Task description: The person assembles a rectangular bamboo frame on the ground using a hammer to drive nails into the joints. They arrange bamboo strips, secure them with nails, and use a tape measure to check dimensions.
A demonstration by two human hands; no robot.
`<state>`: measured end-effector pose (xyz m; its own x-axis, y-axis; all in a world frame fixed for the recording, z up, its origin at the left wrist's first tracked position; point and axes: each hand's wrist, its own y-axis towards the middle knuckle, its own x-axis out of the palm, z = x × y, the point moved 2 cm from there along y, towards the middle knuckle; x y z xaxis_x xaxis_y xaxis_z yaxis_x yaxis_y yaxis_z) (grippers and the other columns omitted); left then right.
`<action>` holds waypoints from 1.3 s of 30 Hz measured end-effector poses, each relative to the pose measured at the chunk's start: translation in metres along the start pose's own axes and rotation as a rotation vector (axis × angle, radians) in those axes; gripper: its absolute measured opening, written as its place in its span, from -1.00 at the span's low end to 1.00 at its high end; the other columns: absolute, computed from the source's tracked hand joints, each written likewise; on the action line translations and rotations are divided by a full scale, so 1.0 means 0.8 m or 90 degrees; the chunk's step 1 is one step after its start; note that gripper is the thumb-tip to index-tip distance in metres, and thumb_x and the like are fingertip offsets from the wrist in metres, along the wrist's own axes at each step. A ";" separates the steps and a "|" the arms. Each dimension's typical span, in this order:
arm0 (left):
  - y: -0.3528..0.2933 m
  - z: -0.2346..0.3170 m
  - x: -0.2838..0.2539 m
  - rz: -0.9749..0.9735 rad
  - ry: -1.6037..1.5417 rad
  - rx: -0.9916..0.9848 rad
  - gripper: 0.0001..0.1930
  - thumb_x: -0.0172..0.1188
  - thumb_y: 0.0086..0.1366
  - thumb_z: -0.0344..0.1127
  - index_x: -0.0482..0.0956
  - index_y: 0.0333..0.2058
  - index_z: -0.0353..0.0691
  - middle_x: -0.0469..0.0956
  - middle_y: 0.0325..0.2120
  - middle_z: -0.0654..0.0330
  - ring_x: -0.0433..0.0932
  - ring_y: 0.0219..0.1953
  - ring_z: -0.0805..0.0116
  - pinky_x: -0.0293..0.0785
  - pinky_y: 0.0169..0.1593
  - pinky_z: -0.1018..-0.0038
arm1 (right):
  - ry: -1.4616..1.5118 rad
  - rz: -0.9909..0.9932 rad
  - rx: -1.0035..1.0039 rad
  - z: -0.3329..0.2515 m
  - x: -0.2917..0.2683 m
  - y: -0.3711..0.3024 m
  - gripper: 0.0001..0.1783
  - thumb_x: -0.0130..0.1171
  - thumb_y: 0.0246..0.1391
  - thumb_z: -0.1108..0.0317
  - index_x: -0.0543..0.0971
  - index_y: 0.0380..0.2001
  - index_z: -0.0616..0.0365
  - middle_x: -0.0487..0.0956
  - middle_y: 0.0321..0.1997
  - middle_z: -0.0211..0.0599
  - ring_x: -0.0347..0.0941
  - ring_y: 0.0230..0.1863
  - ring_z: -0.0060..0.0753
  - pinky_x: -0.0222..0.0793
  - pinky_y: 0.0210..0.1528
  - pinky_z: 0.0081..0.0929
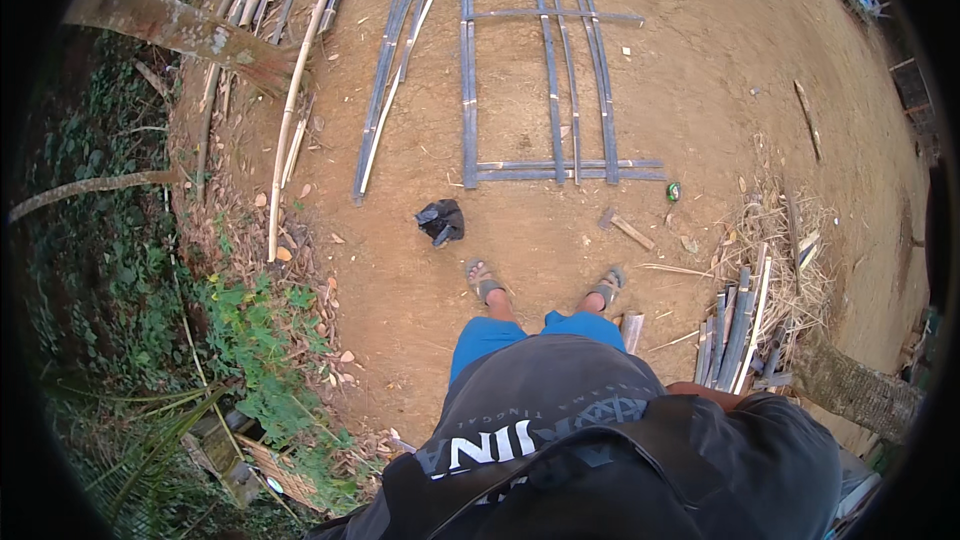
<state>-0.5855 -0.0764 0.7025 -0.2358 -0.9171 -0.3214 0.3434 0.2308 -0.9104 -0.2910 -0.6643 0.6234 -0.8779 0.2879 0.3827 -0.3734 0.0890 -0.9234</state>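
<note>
Neither of my hands shows; only a bit of my right forearm comes out beside my dark shirt. On the dirt ahead of my feet lies a frame of dark split bamboo strips, long strips crossed by shorter ones. Just short of its near right corner rests a hammer with a wooden handle. A small green object, perhaps a can or a roll, sits right of the frame's near end. Ahead of my left foot is a crumpled black plastic bag.
Loose bamboo strips lie left of the frame, with a long pale pole beyond them. More bamboo pieces and dry straw are heaped at my right. A tree trunk leans in at far left, above green undergrowth.
</note>
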 end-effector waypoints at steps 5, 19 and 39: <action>0.000 -0.044 -0.057 -0.005 -0.012 -0.010 -0.66 0.20 0.27 -0.16 0.67 -0.08 -0.24 0.66 -0.06 -0.11 0.65 -0.01 0.03 0.53 0.06 0.22 | -0.062 -0.022 0.013 -0.068 0.015 0.002 -0.31 0.31 0.18 0.04 0.43 0.32 0.04 0.64 0.16 -0.24 0.54 0.18 -0.23 0.49 0.13 -0.17; 0.085 0.000 -0.156 -0.035 0.044 0.042 -0.68 0.21 0.26 -0.17 0.69 -0.13 -0.25 0.67 -0.08 -0.10 0.67 -0.04 0.05 0.54 0.04 0.24 | -0.047 -0.058 0.005 -0.110 0.065 0.025 -0.33 0.33 0.15 0.01 0.46 0.28 -0.03 0.66 0.13 -0.32 0.56 0.16 -0.28 0.49 0.11 -0.15; 0.120 0.075 -0.186 -0.088 0.162 0.106 -0.72 0.22 0.26 -0.17 0.71 -0.20 -0.26 0.69 -0.11 -0.08 0.69 -0.07 0.09 0.56 0.01 0.27 | -0.032 -0.116 -0.053 -0.118 0.118 0.075 -0.36 0.35 0.10 -0.03 0.52 0.24 -0.14 0.68 0.08 -0.44 0.59 0.13 -0.35 0.50 0.09 -0.12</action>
<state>-0.4627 0.0626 0.6789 -0.5019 -0.8209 -0.2723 0.4321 0.0347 -0.9012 -0.3681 -0.5421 0.6012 -0.8125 0.2127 0.5427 -0.5030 0.2148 -0.8372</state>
